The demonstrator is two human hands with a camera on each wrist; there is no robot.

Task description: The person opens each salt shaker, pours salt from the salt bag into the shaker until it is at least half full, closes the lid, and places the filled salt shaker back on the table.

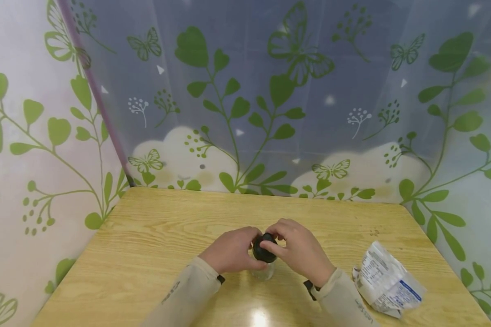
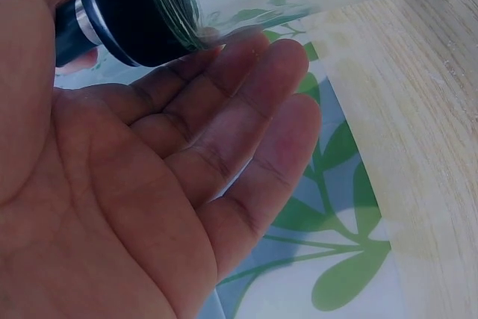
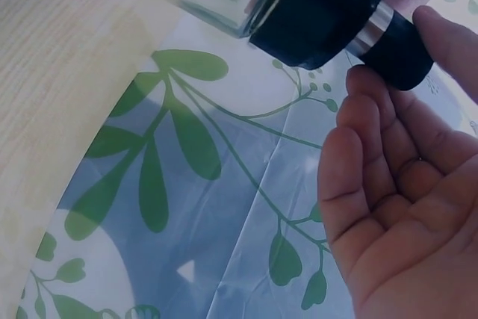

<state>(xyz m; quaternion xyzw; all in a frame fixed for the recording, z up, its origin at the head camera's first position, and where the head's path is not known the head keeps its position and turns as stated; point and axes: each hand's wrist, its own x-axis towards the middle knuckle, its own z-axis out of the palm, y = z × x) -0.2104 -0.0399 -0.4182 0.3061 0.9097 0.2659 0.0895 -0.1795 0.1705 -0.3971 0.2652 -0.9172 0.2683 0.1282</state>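
A clear glass bottle [image 1: 263,274] stands on the table between both hands, topped by a wide black cap [image 1: 263,250]. Narrower than the cap, a black knob [image 3: 403,54] with a silver band rises from its top. My left hand [image 1: 235,250] holds the bottle around its upper part, thumb on the near side. In the left wrist view its fingers [image 2: 280,72] lie along the glass just below the cap. My right hand [image 1: 298,249] pinches the knob between thumb and fingertips. The glass is see-through, and nothing shows inside it.
A crumpled white packet [image 1: 386,281] with printed text and a blue stripe lies to the right, beside the right forearm. The wooden table [image 1: 167,218] ends at the back against a leaf-and-butterfly patterned curtain [image 1: 245,113], which also hangs along both sides.
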